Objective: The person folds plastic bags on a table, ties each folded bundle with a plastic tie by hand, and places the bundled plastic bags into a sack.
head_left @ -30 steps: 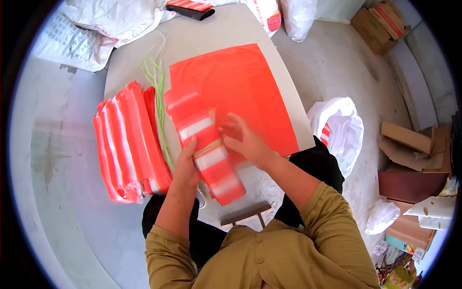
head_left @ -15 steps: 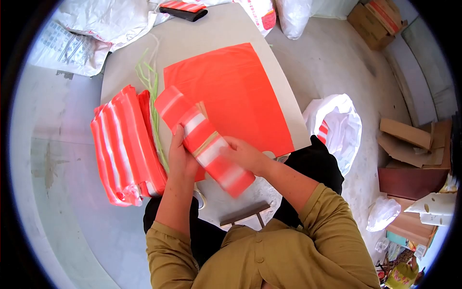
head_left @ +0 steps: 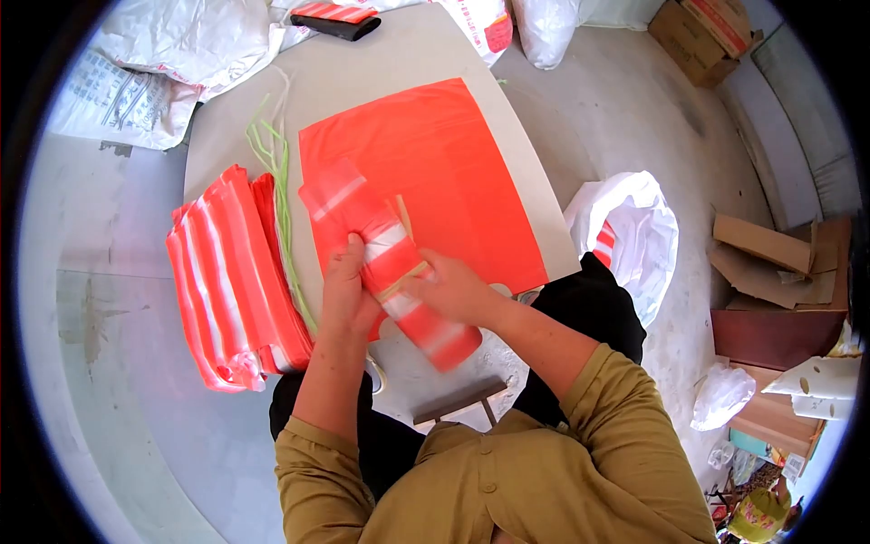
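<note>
My left hand (head_left: 349, 286) grips a folded bundle of red-and-white striped plastic bags (head_left: 388, 249) along its left side, thumb on top. My right hand (head_left: 449, 288) closes on the bundle's right side, beside a yellowish band (head_left: 401, 281) across the middle. Whether the band goes all the way round is hidden. Motion blurs both ends of the bundle. Beneath it, a flat red plastic sheet (head_left: 435, 172) lies on the table (head_left: 408, 54). To the left rests a thick folded stack of striped bags (head_left: 227, 281), with pale green strips (head_left: 283, 199) beside it.
A white plastic sack (head_left: 666, 236) with striped material inside stands open on the floor at right. A small striped-and-black bundle (head_left: 335, 20) sits at the table's far edge, near large white sacks (head_left: 190, 41). Cardboard boxes (head_left: 770, 258) stand farther right.
The bundle has turned slightly in my hands, and its upper end has shifted to the right. Both hands still hold it. The view has moved a little.
</note>
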Tool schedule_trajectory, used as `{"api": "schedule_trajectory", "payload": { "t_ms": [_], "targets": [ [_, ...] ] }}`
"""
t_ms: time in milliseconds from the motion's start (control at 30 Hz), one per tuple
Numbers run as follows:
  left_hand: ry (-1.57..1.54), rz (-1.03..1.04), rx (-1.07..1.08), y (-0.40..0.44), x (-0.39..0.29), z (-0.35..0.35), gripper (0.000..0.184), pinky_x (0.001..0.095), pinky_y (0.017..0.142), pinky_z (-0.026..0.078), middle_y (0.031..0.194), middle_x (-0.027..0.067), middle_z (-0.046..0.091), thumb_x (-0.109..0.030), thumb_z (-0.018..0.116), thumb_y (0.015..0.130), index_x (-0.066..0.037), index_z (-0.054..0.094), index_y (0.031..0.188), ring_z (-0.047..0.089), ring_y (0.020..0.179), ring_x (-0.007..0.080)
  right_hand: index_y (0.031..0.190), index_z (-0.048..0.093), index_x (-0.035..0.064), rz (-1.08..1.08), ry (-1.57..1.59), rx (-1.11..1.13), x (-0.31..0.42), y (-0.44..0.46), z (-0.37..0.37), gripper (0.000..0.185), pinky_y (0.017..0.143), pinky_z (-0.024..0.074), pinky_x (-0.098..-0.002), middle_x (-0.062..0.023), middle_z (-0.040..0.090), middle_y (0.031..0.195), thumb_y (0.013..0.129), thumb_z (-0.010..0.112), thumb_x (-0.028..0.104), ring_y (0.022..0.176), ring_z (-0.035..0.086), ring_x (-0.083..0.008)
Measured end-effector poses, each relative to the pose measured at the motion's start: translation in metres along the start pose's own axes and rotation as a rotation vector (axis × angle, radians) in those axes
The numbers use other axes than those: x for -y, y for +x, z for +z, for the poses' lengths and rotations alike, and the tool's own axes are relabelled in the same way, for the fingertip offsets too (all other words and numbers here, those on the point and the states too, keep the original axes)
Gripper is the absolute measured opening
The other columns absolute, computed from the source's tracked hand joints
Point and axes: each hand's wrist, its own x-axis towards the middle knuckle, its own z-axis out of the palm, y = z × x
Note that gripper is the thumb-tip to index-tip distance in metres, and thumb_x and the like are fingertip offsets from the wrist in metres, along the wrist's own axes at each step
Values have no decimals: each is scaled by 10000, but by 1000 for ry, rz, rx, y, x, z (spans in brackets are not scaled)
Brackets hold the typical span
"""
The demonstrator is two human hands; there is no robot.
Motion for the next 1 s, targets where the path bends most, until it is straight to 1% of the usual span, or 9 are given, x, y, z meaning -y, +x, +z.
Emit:
{"api": "schedule_trajectory", "payload": {
  "t_ms": [200, 300, 400, 500, 600, 700, 800, 900, 1000],
  "targets": [
    [23, 45, -110, -6, -10, 8, 368, 429, 1041, 535, 1343, 103, 631, -258, 584, 1061, -64, 537, 1369, 630, 1200, 243, 1260, 638, -12, 43, 151, 157, -2, 1, -3, 413, 870, 530, -343, -94, 731, 1064, 989, 683, 296, 968, 650, -138],
    [127, 187, -120, 3, -10, -2, 368, 433, 1040, 532, 1347, 97, 626, -242, 564, 1071, -73, 516, 1395, 626, 1201, 242, 1243, 648, -10, 98, 171, 168, -3, 0, 0, 413, 861, 531, -343, -99, 736, 1047, 974, 696, 300, 940, 662, -147],
    [112, 160, -120, 6, -8, -7, 367, 436, 1042, 528, 1357, 95, 619, -238, 543, 1081, -78, 504, 1410, 621, 1209, 241, 1244, 649, -6, 141, 78, 125, -4, 4, 4, 427, 857, 533, -345, -114, 741, 1037, 942, 720, 287, 924, 677, -160],
    [89, 189, -135, 3, -11, 0, 381, 412, 1045, 517, 1334, 87, 626, -230, 561, 1076, -74, 487, 1417, 628, 1185, 227, 1300, 632, -1, 155, 90, 131, -7, 7, 6, 450, 896, 531, -313, -83, 726, 1113, 932, 713, 245, 1024, 666, -119],
    [56, 207, -130, 4, -16, 0, 402, 445, 1051, 516, 1372, 98, 611, -307, 513, 1095, -79, 489, 1425, 619, 1212, 250, 1330, 614, 9, -19, -67, 97, 0, 6, 3, 515, 942, 521, -332, -103, 711, 1172, 895, 739, 255, 1080, 660, -149],
    [37, 177, -118, 7, -20, -17, 419, 450, 1059, 511, 1380, 103, 608, -324, 503, 1097, -72, 484, 1431, 614, 1224, 259, 1364, 591, 22, 77, -36, 291, 0, 7, -7, 561, 984, 505, -350, -111, 691, 1228, 873, 748, 244, 1120, 650, -178],
    [7, 143, -113, 6, -21, -20, 422, 455, 1066, 508, 1385, 108, 608, -329, 487, 1103, -68, 482, 1434, 610, 1237, 269, 1381, 576, 27, 228, 254, 397, 6, 3, -12, 578, 991, 504, -352, -104, 682, 1254, 857, 744, 202, 1125, 649, -192],
    [-25, 155, -155, 3, -27, -13, 410, 450, 1058, 521, 1394, 121, 590, -306, 487, 1105, -70, 455, 1438, 603, 1249, 264, 1407, 553, 31, 82, 75, 365, 4, -1, -13, 615, 1007, 496, -352, -104, 669, 1277, 843, 747, 183, 1150, 638, -185],
    [-5, 160, -182, 9, -25, -20, 422, 456, 1054, 524, 1395, 130, 583, -314, 479, 1107, -67, 443, 1447, 604, 1247, 274, 1423, 540, 29, 178, 53, 383, 1, -1, -12, 645, 1021, 488, -351, -102, 667, 1275, 836, 756, 184, 1165, 625, -175]
  ]
}}
